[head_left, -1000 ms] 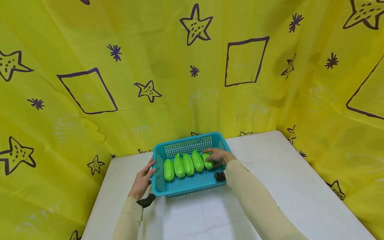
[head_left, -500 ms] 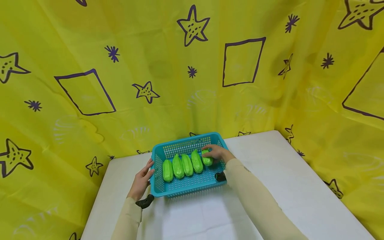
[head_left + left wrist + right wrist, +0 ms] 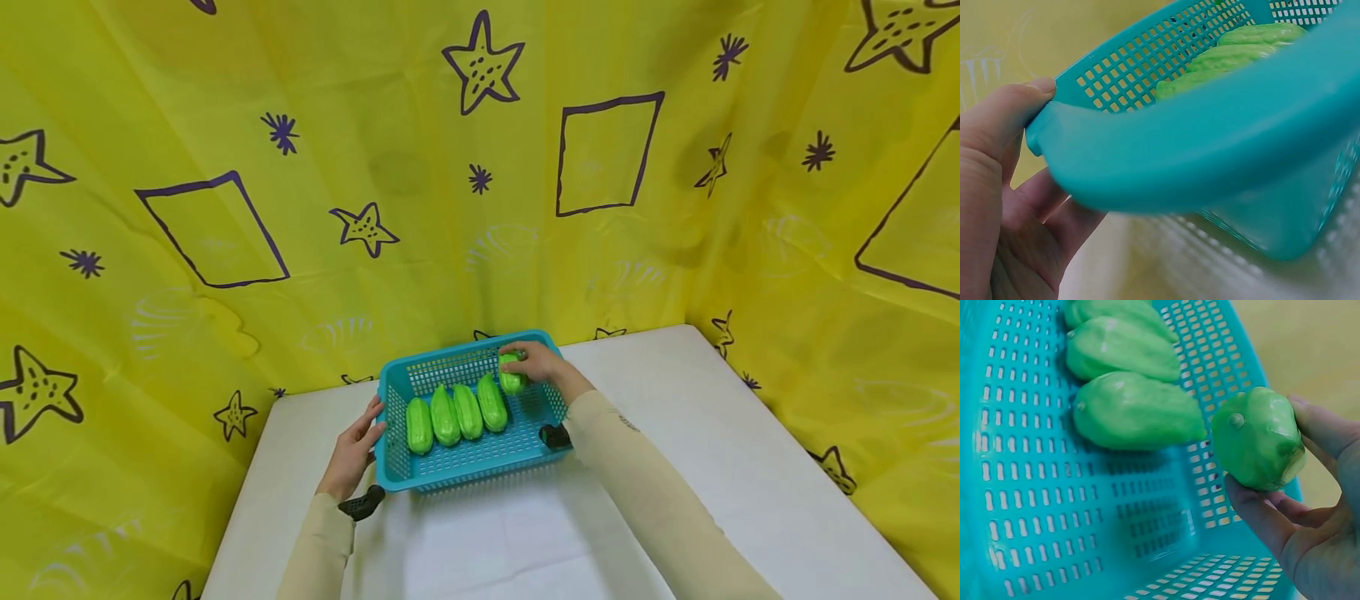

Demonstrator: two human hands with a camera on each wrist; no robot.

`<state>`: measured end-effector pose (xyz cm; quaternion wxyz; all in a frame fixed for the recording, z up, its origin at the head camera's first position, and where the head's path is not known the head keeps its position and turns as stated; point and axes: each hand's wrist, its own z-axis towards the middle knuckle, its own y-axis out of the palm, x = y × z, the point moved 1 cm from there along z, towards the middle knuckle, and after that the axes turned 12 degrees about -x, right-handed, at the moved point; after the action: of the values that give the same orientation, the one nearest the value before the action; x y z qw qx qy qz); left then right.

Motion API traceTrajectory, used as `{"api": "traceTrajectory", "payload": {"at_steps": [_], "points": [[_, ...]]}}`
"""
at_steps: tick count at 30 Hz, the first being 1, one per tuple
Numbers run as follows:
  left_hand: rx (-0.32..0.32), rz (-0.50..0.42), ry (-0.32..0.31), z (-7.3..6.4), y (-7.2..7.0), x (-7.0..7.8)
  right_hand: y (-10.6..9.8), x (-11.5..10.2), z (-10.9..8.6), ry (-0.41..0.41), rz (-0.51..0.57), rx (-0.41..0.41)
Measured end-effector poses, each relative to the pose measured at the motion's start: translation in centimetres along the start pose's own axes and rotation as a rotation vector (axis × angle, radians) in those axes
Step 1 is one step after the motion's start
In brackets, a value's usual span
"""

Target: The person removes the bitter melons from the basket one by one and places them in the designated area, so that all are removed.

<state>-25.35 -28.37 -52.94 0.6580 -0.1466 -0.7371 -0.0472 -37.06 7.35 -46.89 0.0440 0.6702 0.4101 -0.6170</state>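
My right hand (image 3: 543, 365) holds a green bitter melon (image 3: 1252, 440) above the right end of a teal plastic basket (image 3: 480, 473). In the right wrist view, the thumb is on one side of the melon and the fingers (image 3: 1263, 515) on the other; its blunt end faces the camera. Several like bitter melons (image 3: 1138, 412) lie side by side on the basket floor, filling its left and middle part. My left hand (image 3: 349, 457) grips the basket's left rim (image 3: 1085, 144), thumb on top and fingers beneath, as the left wrist view shows.
The basket rests on a white-covered table (image 3: 630, 400). Behind it and at both sides hangs a yellow curtain (image 3: 420, 150) printed with stars and squares. A black wrist device (image 3: 553, 437) on the right arm is close to the basket's front rim.
My right hand has lifted the rightmost bitter melon off the basket floor and carried it up toward the back rim. The left hand stays on the left rim.
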Motion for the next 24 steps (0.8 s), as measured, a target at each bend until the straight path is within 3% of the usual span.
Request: {"api": "traceTrajectory", "payload": {"at_steps": [4, 12, 16, 24], "points": [[-0.003, -0.008, 0.029, -0.1, 0.2, 0.0, -0.2, -0.6, -0.4, -0.005, 0.022, 0.003], [0.005, -0.015, 0.025, -0.3, 0.2, 0.1, -0.9, -0.5, -1.3, -0.038, -0.091, 0.068], [0.007, -0.014, 0.019, -0.3, 0.0, 0.1, -1.2, -0.3, -1.7, -0.044, -0.078, 0.130], [0.007, 0.001, 0.016, -0.2, 0.1, 0.2, -1.9, -0.2, -3.0, -0.064, -0.021, 0.171]]}}
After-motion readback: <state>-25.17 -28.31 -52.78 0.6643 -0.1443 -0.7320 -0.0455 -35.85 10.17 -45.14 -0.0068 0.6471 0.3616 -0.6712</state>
